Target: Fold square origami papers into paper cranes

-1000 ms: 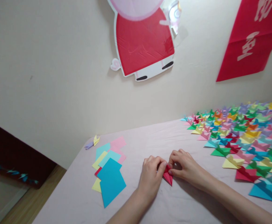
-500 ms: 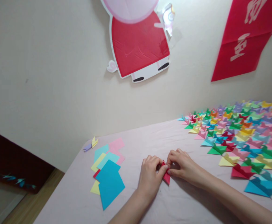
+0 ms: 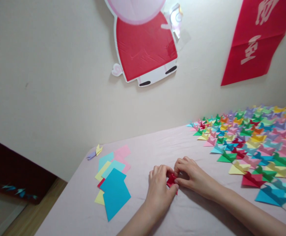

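A small folded piece of red paper (image 3: 171, 181) lies low over the cloth-covered surface, between my two hands. My left hand (image 3: 160, 185) is closed on its left and lower side, thumb along the near edge. Thumb and fingertips of my right hand (image 3: 190, 173) pinch its upper right side. Parts of the paper are hidden under the fingers, and its exact folds are hard to make out. Left of my hands lies a loose pile of square sheets, with a blue sheet (image 3: 117, 193) on top and a pink sheet (image 3: 122, 151) at the back.
Many folded paper cranes (image 3: 253, 180) stand in rows at the right. Two folded paper pieces, one yellow (image 3: 98, 149) and one purple, lie at the far left corner of the pale cloth (image 3: 76, 200). Behind rises the wall (image 3: 59, 82) with a cartoon cutout (image 3: 145, 49) and a red banner (image 3: 251, 49).
The red paper has changed shape between my fingers, from a narrow upright strip to a wider, opened-looking form. My left thumb has shifted slightly down; both hands stay at the same place.
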{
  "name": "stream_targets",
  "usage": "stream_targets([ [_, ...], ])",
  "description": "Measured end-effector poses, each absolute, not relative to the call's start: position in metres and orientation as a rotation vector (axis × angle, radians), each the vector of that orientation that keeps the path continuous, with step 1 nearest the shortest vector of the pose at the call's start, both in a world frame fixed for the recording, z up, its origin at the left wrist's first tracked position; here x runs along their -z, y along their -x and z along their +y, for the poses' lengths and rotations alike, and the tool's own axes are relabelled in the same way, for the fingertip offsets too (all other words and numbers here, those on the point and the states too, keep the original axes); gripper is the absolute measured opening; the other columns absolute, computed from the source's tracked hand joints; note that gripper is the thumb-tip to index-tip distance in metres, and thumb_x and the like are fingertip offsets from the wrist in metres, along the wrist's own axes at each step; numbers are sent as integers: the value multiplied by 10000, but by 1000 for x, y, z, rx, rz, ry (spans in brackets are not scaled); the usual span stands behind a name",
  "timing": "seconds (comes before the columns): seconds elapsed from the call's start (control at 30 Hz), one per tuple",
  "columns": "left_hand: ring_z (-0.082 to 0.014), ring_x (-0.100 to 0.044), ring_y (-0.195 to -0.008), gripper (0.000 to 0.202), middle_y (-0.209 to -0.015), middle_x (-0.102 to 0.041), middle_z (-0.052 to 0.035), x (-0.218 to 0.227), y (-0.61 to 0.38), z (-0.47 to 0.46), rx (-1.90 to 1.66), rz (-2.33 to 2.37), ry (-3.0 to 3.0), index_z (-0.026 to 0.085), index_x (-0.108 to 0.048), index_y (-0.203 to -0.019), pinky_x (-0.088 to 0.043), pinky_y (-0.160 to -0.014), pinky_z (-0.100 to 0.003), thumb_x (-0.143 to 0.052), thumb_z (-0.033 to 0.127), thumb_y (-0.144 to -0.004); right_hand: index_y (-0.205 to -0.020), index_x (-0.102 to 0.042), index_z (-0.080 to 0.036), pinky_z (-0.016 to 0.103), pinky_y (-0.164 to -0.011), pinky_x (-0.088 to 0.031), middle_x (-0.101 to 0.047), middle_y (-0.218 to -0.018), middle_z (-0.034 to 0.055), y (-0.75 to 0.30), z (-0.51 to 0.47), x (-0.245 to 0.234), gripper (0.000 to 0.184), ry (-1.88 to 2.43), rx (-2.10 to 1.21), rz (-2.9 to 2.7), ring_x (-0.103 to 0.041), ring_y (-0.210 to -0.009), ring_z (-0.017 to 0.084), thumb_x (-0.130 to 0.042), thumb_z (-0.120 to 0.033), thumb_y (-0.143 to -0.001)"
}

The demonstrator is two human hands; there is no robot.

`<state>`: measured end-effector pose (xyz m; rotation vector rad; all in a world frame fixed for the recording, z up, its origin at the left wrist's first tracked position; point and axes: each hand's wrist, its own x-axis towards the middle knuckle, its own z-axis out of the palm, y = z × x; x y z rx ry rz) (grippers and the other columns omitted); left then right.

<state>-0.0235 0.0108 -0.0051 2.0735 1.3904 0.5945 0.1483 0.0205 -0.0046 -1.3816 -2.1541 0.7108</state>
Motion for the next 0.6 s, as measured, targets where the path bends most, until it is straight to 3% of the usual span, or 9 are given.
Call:
stream_targets([
  [0.27,-237,-500,-1021,369,-1034,-610,-15,7,25,11,-602,1396,-2075,240,-544,-1057,-340,-894,-363,-597,109,-716,-741,-613,-223,331,-780,-385,-654,-764,-3,-144,18,9,123,1214,-746,-2109,-565,-787,187,-605,-215,-863],
  [0.6,-253,-498,-1019,408,-1052,-618,-35,12,25,13,-637,1375,-2096,231,-562,-1080,-340,-875,-376,-560,106,-692,-706,-597,-216,299,-726,-413,-639,-735,-4,-139,17,10,113,1231,-818,-2006,-569,-741,175,-593,-203,-818],
])
